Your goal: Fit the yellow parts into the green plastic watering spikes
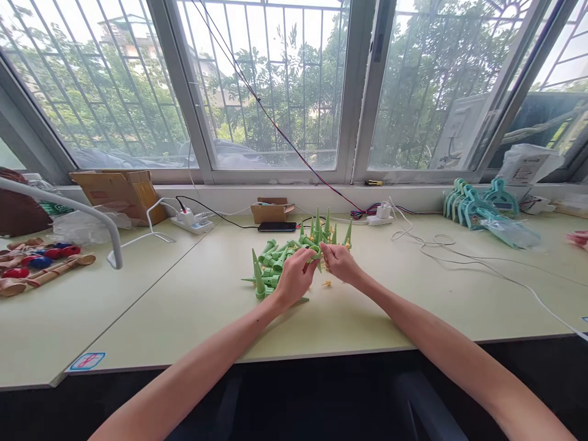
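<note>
Above the middle of the table, my left hand (294, 277) has its fingers closed around a green plastic watering spike (315, 250). My right hand (340, 263) meets it from the other side, thumb and fingers pinched at the spike's end; any small part between those fingers is hidden. Beside and behind my left hand lies a heap of similar green spikes (271, 278), most of them on their sides. More spikes (317, 223) stand point-up behind both hands, some with yellow bits near the base. A small yellow plastic piece (326, 283) lies below my right hand.
A black phone (277, 226) and a small cardboard box (271, 211) are behind the heap. White cables (441, 242) trail across the right side, near teal hangers (478, 205). Wooden toys (46, 266) lie far left. Another person's hand (579, 239) shows at the right edge.
</note>
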### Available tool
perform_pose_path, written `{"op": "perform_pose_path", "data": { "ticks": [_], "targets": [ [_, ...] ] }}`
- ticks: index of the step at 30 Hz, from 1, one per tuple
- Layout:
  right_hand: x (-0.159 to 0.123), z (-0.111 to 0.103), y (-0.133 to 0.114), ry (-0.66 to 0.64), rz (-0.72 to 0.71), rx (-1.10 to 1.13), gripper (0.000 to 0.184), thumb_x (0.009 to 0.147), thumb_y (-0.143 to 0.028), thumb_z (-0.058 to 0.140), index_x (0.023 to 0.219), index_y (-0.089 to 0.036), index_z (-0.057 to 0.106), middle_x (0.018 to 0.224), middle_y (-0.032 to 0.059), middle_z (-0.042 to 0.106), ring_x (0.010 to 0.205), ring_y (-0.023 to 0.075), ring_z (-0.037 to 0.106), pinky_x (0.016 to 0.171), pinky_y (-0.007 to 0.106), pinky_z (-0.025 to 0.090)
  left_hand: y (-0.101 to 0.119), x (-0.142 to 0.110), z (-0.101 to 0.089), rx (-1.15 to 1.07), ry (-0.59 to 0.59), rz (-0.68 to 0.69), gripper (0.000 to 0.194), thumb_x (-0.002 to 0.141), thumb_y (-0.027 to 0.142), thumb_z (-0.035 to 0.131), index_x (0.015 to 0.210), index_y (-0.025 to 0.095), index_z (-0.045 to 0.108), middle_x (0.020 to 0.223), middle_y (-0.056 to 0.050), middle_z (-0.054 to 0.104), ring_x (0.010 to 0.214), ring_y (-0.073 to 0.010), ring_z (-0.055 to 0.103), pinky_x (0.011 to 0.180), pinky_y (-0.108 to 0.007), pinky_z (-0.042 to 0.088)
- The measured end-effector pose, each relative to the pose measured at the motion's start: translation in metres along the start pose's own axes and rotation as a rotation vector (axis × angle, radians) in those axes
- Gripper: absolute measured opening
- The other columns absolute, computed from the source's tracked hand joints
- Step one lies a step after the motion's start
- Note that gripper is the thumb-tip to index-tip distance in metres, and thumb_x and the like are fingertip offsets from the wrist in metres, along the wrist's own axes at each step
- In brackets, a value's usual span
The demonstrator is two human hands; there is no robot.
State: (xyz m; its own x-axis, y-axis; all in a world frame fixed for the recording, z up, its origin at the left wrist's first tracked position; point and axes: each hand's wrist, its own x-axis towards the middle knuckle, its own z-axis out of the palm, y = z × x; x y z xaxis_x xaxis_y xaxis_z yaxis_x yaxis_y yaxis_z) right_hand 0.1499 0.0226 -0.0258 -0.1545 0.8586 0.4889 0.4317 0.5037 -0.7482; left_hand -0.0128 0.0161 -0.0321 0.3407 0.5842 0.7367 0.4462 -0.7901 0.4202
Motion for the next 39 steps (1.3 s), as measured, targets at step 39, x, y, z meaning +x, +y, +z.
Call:
{"op": "perform_pose_path", "data": {
  "ticks": [39],
  "targets": [
    [-0.0002, 0.0021, -0.0005, -0.067, 0.087, 0.224, 0.054, 0.091, -0.062, 0.038, 0.056, -0.021, 0.033, 0.041, -0.0045, 0.037, 0.036, 0.0074, 0.033, 0.038, 0.023, 0.029, -0.0024, -0.0014, 0.0007, 0.013, 0.012, 0.013, 0.007, 0.091, 0.025, 0.053, 0.090, 0.019, 0.055, 0.080, 0.000, 0.055, 0.051, -0.0059, 0.040, 0.053, -0.021, 0.036]
  ]
}}
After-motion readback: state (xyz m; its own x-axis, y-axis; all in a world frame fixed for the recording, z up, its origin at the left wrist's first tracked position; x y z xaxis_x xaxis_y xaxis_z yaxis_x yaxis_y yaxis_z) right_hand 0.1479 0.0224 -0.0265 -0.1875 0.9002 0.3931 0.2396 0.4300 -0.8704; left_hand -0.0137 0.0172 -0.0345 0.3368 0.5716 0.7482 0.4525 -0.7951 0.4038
